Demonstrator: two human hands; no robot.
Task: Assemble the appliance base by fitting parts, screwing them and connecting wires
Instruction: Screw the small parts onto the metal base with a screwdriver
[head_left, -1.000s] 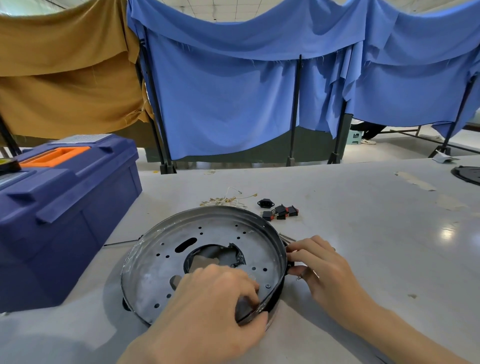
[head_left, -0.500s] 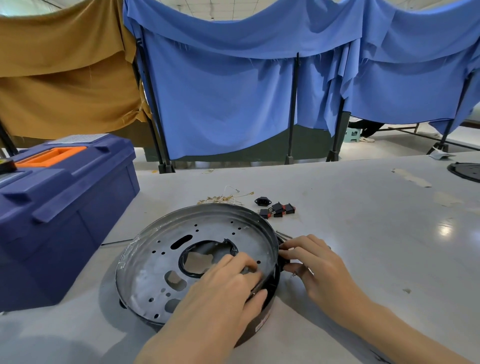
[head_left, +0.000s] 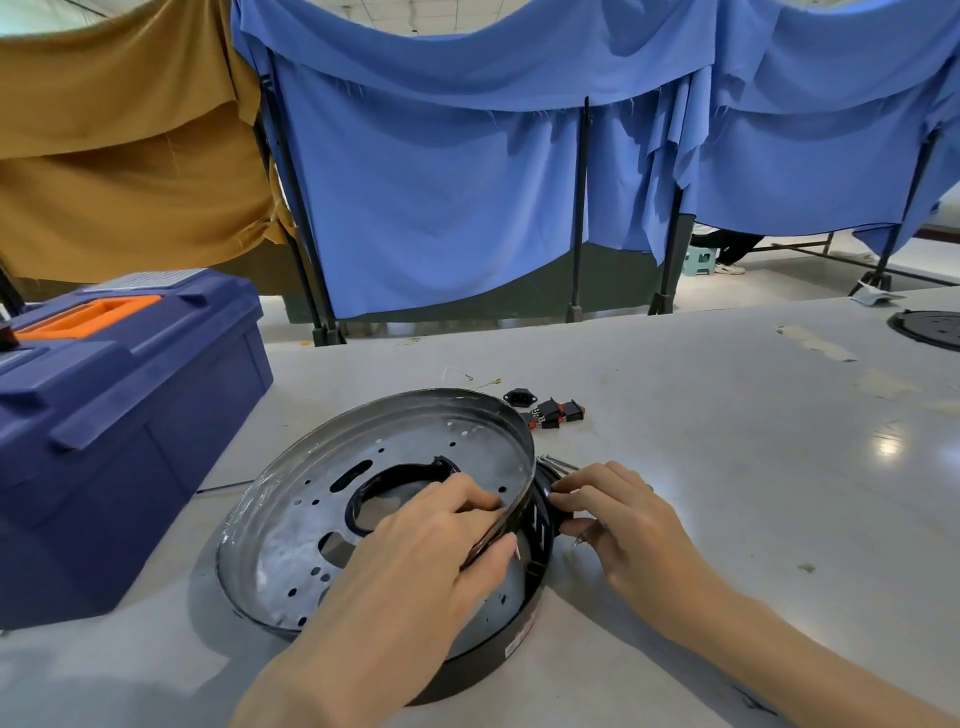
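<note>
Centre: silver-grey round metal pan (head_left: 415, 447), smeared whitish and dotted with dark holes, over a black plastic ring base (head_left: 478, 667) bearing a pale label. At 1 o'clock of the pan: small black-and-red switches (head_left: 556, 413). At 9 o'clock: navy-blue plastic toolbox (head_left: 130, 441) with orange handle (head_left: 88, 317). Pale grey tabletop (head_left: 727, 467). At 12 o'clock: plain blue cloth curtains (head_left: 441, 208); at 10 o'clock: plain ochre-brown cloth (head_left: 119, 156).
</note>
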